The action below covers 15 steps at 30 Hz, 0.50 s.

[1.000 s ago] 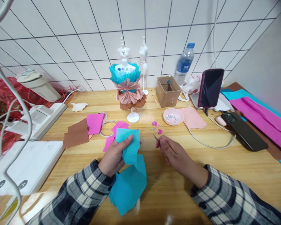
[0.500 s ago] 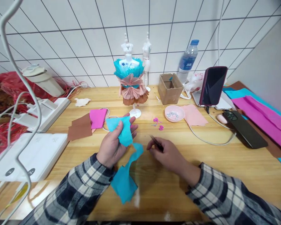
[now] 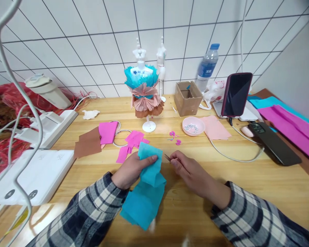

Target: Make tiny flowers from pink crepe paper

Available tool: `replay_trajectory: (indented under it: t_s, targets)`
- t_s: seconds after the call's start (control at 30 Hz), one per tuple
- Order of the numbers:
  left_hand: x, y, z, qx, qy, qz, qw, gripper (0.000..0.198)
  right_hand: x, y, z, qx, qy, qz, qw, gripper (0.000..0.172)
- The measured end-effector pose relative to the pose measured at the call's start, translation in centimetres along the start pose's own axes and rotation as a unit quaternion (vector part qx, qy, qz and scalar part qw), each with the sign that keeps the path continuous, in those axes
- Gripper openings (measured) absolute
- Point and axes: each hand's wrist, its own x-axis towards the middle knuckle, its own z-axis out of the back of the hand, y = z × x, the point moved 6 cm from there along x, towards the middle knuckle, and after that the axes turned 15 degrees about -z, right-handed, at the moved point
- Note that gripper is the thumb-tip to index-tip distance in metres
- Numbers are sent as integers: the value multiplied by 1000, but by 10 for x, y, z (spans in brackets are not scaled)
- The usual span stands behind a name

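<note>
My left hand point(image 3: 130, 170) grips a sheet of turquoise crepe paper point(image 3: 150, 171), thumb pressed on its front. The paper's lower part point(image 3: 142, 206) hangs down in folds over the table. My right hand point(image 3: 193, 171) is closed around a small pointed metal tool point(image 3: 167, 157). Its tip points left toward the paper, a little apart from it; the rest is hidden in the fingers, so I cannot tell scissors from tweezers. Pink paper pieces point(image 3: 134, 140) lie just beyond my left hand. Behind them stands a small dress form point(image 3: 144, 91) in a turquoise, pale pink and brown paper dress.
A pale pink bowl point(image 3: 193, 120) holds small shiny beads. Beyond it are a cardboard box point(image 3: 187, 99) and a water bottle point(image 3: 208, 67). A propped phone point(image 3: 236, 94) and a dark phone point(image 3: 273, 144) are at right. Cables and a white power strip point(image 3: 54, 125) lie at left.
My left hand has turned and shifted right and down with the turquoise paper, uncovering the pink pieces. My right hand has moved slightly right, still around the tool.
</note>
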Motion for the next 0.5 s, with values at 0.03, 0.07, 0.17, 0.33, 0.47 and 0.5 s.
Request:
replay_trajectory:
  t_s: [0.03,0.07,0.17,0.33,0.47,0.5]
  targets:
    - [0,0,1,19,0,-2,1000,28,0,0,-1,0,4,2,1000,29]
    - [0,0,1,34,4,-2,999,30,0,0,-1,1,5,5,1000,31]
    - [-1,0,-1,46,24,2,999,35,1,-1,7,11,-19,10,1000,34]
    - [-2,1,-2,45,35,20,998,33,2,-2,12,16,-14,8,1000,33]
    - [-2,3,-1,47,30,13,998,34,0,0,3,13,11,-9,1000,30]
    - [-2,3,-1,49,25,1,998,35,-1,0,2,17,9,-15,1000,30]
